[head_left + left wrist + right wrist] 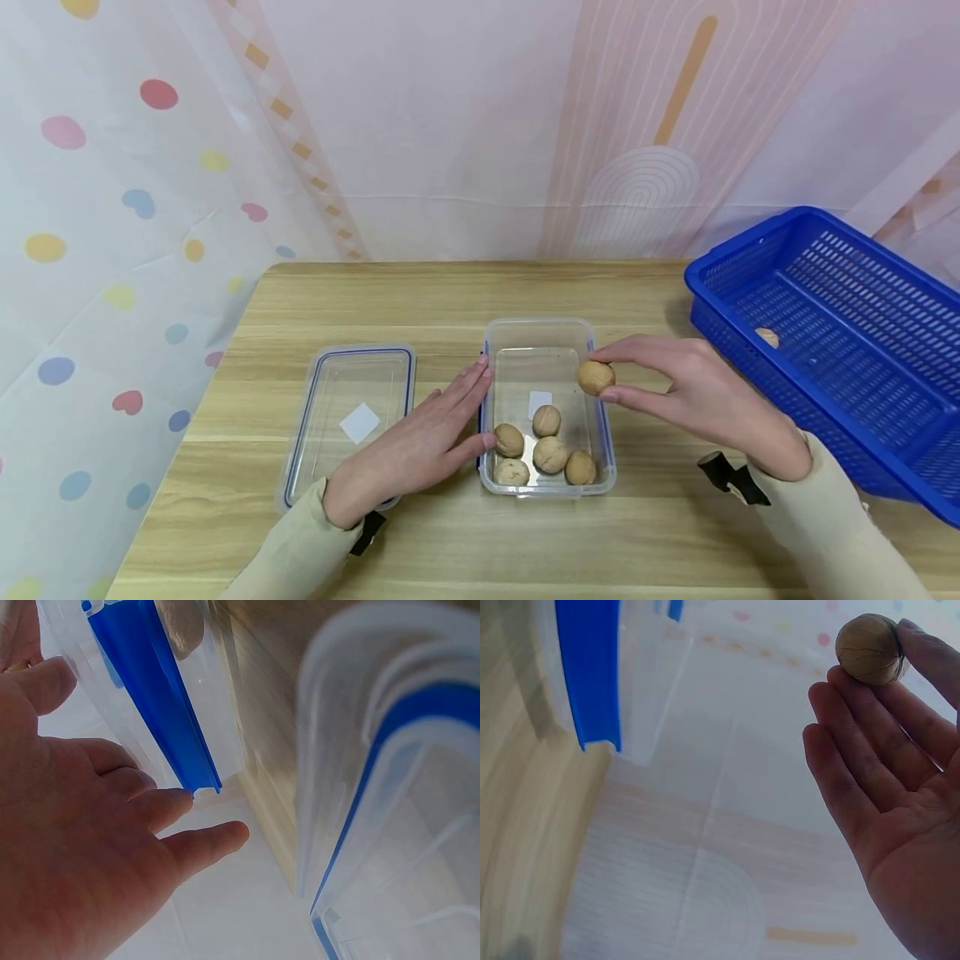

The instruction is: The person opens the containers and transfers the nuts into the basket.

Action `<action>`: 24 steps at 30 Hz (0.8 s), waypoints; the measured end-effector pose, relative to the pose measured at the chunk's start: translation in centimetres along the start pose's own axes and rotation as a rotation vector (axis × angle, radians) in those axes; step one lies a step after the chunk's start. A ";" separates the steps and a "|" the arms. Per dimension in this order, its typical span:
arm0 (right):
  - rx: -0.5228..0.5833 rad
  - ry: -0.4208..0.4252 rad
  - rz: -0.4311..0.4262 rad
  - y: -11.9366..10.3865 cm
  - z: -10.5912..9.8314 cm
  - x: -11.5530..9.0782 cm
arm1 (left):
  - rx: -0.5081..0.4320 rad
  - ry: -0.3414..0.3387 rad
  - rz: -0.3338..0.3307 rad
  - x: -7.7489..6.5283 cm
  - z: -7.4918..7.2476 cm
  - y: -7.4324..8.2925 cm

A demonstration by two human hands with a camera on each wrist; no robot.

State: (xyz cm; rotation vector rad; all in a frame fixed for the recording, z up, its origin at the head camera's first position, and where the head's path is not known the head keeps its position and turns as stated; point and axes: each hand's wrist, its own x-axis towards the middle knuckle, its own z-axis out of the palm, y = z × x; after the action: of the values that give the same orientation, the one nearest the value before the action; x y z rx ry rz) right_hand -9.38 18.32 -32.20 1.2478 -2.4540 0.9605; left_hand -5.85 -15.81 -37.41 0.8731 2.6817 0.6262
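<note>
A clear plastic food container (547, 492) with blue side clips stands on the table, several walnuts (551, 455) lying in its near half. Above its right wall my right hand (697, 400) pinches one more walnut (596, 377) between thumb and fingertips; the same held walnut (869, 649) shows in the right wrist view. My left hand (420, 442) rests with straight fingers against the container's left wall, its thumb over the rim. In the left wrist view those fingers (206, 847) lie beside the blue clip (150, 690).
Left of the container lies its clear lid (330, 375) with a blue seal, partly under my left hand. At the right a blue perforated basket (825, 392) holds a walnut (767, 337) near its left wall. A patterned curtain (465, 125) hangs behind the wooden table (450, 292).
</note>
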 end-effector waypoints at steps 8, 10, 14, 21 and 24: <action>-0.010 0.051 0.050 -0.3 -1.7 -1.0 | -0.003 0.005 0.011 0.0 0.1 0.0; 0.000 0.070 0.054 -0.3 -2.0 -1.3 | -0.001 0.006 0.014 0.0 0.1 0.0; -0.006 0.143 0.019 0.0 -2.6 -1.8 | 0.002 0.005 0.016 0.0 0.1 -0.1; -0.063 0.195 0.112 -0.3 -4.2 -2.9 | 0.001 -0.002 0.013 0.0 0.0 -0.1; -0.088 0.205 0.151 -0.4 -4.8 -3.3 | 0.002 -0.004 0.010 0.0 0.0 -0.1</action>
State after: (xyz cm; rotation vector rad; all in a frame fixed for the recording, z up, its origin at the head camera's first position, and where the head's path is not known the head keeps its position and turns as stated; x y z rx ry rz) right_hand -7.53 23.35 -29.88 0.8985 -2.4262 0.9533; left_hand -5.94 -15.89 -37.46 0.8874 2.6767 0.6233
